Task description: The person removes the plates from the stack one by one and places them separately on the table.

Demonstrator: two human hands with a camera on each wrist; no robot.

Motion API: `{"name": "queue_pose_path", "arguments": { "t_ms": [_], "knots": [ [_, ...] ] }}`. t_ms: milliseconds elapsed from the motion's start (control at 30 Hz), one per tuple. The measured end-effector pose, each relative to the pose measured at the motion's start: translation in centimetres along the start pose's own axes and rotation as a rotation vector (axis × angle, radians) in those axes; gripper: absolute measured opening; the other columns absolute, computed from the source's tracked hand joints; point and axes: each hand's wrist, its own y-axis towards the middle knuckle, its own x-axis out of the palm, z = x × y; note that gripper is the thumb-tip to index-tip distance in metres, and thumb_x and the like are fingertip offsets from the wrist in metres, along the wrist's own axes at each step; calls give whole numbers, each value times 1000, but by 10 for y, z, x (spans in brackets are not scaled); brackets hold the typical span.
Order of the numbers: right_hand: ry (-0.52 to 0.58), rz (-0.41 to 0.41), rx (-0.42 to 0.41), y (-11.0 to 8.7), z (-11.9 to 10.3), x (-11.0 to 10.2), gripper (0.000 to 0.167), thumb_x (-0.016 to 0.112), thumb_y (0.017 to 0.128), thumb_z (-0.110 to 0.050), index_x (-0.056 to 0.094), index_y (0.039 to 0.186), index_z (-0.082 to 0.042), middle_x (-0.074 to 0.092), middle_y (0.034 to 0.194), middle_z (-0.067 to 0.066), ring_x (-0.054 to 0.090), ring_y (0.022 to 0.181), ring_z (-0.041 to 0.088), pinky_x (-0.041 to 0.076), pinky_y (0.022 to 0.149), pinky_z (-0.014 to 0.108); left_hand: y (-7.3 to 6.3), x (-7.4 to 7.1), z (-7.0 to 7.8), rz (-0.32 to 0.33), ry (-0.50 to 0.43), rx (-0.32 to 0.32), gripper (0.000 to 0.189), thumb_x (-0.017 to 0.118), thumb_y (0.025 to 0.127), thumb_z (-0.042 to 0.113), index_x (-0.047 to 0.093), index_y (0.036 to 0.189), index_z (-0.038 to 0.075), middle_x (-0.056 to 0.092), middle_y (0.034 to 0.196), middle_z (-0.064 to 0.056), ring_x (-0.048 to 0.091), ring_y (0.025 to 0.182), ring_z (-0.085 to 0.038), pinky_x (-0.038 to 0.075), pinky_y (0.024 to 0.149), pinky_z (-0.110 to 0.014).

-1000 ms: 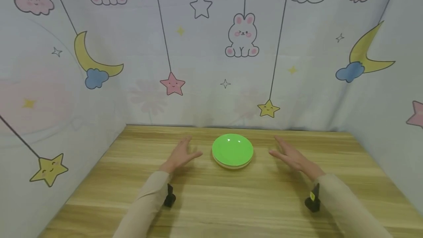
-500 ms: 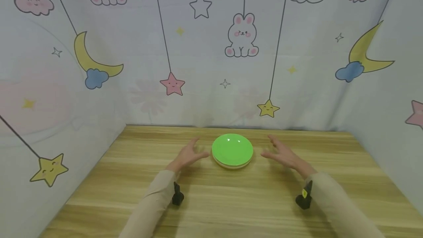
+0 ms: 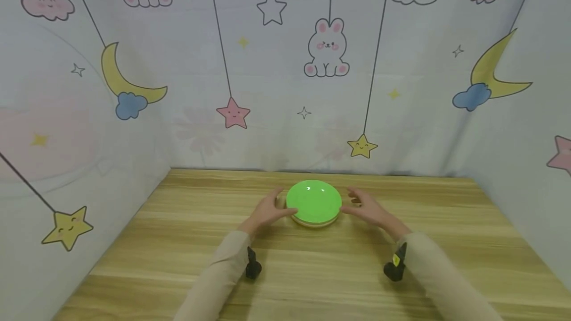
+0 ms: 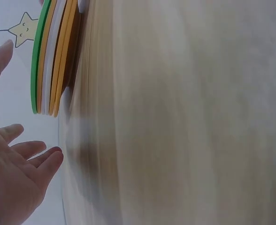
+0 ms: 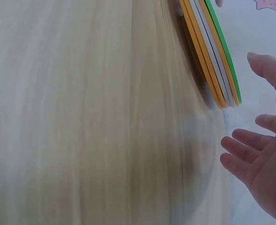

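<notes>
A stack of several plates (image 3: pixel 314 202) sits toward the back of the wooden table. Its top plate is bright green; the wrist views show orange and white rims (image 4: pixel 46 61) layered below it. My left hand (image 3: pixel 267 211) is at the stack's left side, thumb tip overlapping the green rim in the head view. On the other side, my right hand (image 3: pixel 368 209) has its thumb tip right by the rim. Both hands have fingers spread and slightly bent, palms facing the stack. In the left wrist view the left fingers (image 4: pixel 49 161) are apart from the plates; the right fingers (image 5: pixel 241 150) are too.
The wooden table (image 3: pixel 321 271) reaches back to a white cloth wall (image 3: pixel 276 137) printed with stars, moons and bunnies, which also closes in both sides. A small black device (image 3: pixel 253 264) is strapped to each sleeved wrist.
Both hands have moved inward from the two sides, closing the gap to the plates. The plate stack has stayed in place.
</notes>
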Motion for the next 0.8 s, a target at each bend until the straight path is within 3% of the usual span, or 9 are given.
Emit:
{"name": "queue_pose_path", "arguments": {
  "t_ms": [433,800],
  "knots": [
    [74,-6,24,9,-8,14,77,64,84,-29,25,138,10,41,130,31,51,110,40,46,91,46,4,10,0,-23,-27,3,91,69,75,47,26,141,2,32,142,-20,33,128,-35,31,104,-47],
    [54,83,31,13,-13,21,64,68,81,-22,41,130,9,46,127,26,57,101,33,52,80,39,3,17,3,-33,-36,8,93,70,75,45,25,140,-4,30,142,-22,28,131,-33,24,108,-44]
  ]
}}
